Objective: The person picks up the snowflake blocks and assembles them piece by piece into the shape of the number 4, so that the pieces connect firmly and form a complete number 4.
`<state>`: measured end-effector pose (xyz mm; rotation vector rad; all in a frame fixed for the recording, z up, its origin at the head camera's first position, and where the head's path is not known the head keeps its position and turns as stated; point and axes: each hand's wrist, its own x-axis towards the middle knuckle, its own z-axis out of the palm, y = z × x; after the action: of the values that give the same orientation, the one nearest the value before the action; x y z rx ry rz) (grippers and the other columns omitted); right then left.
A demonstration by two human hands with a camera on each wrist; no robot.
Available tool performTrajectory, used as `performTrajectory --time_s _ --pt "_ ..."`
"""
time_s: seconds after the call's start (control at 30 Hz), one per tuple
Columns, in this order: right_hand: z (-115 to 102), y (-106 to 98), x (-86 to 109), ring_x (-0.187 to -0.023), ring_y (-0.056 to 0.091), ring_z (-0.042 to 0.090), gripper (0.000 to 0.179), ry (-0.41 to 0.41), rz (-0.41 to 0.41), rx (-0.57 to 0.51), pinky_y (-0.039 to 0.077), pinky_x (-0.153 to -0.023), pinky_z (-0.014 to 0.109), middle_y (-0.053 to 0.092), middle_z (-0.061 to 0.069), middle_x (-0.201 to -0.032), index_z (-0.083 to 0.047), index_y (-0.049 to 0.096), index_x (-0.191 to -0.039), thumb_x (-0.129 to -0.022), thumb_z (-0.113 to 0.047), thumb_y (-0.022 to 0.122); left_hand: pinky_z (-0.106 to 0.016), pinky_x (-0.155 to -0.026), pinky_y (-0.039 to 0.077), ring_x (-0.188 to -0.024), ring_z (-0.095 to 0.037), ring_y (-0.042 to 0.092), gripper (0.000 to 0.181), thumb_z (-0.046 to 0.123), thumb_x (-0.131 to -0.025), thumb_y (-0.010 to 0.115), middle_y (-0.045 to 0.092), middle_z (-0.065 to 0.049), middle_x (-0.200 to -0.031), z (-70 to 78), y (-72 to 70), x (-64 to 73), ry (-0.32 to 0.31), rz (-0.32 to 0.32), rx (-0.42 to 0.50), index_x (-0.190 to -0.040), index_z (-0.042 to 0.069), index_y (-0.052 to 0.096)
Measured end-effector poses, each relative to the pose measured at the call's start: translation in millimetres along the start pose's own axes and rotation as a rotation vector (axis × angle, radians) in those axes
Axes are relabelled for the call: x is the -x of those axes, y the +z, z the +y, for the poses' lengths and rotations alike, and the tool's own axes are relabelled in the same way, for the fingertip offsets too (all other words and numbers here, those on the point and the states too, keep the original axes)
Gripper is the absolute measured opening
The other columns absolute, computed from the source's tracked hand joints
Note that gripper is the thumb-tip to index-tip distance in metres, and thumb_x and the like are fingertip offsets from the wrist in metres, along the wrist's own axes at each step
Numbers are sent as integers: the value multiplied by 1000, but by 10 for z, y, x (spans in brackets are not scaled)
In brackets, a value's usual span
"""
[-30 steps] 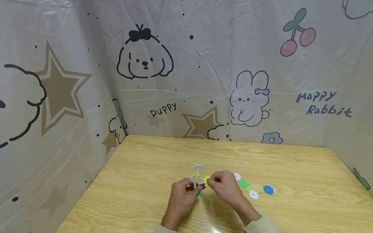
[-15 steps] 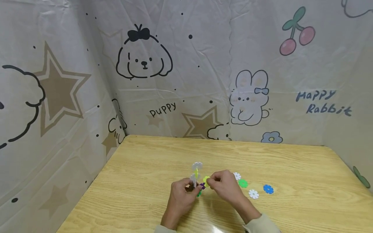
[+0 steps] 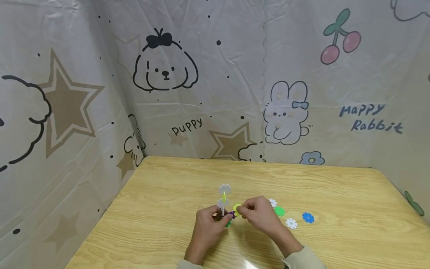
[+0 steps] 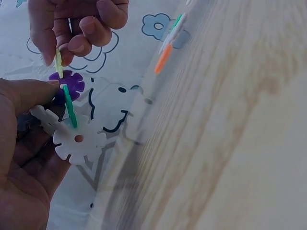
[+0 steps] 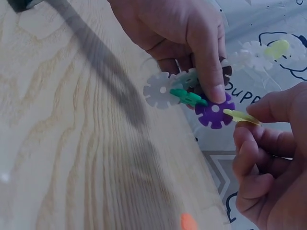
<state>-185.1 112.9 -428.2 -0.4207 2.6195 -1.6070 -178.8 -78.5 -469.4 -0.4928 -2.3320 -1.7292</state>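
Note:
My left hand (image 3: 209, 226) grips a joined cluster of notched plastic discs, with its thumb pressed on a purple disc (image 5: 216, 120). A green disc (image 5: 188, 97) slots into the purple one and links to a whitish disc (image 4: 79, 149). Upward from that hand rises a short stack of pale discs (image 3: 224, 189) with a yellow one between them. Between thumb and forefinger, my right hand (image 3: 263, 216) pinches another yellow disc (image 5: 243, 117) edge-on at the rim of the purple disc. Fingers hide part of the cluster.
Right of my right hand, loose discs lie on the wooden table (image 3: 161, 194): a white one (image 3: 272, 203), a green one (image 3: 279, 211), another white one (image 3: 291, 223) and a blue one (image 3: 308, 218). An orange disc (image 4: 163, 58) shows in the left wrist view. Printed cloth (image 3: 201, 74) hangs behind.
The upper pale discs of the cluster have tipped slightly up and to the left. Both hands keep nearly the same place, with the yellow disc still at the purple one.

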Motion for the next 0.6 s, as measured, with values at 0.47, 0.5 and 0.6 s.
performTrajectory --time_s 0.47,0.5,0.6 --pt "45 -182 41 -59 51 13 24 16 25 56 43 -52 28 66 5 -73 -5 76 -88 -96 -26 68 -23 -68 56 -81 -12 69 10 15 -88 79 73 3 -83 -14 -20 9 -40 13 -35 -85 6 74" --pt "54 -195 43 -60 51 14 23 21 29 58 45 -53 28 66 5 -75 -4 76 -90 -96 -25 68 -23 -68 56 -81 -12 69 10 15 -88 79 73 3 -84 -13 -21 9 -41 10 -34 -84 6 74" --pt "83 -238 51 -64 55 14 20 33 41 70 48 -57 29 68 5 -79 -3 76 -95 -96 -22 68 -23 -69 56 -82 -12 69 10 15 -88 79 74 3 -85 -15 -23 5 -43 8 -27 -84 7 74"
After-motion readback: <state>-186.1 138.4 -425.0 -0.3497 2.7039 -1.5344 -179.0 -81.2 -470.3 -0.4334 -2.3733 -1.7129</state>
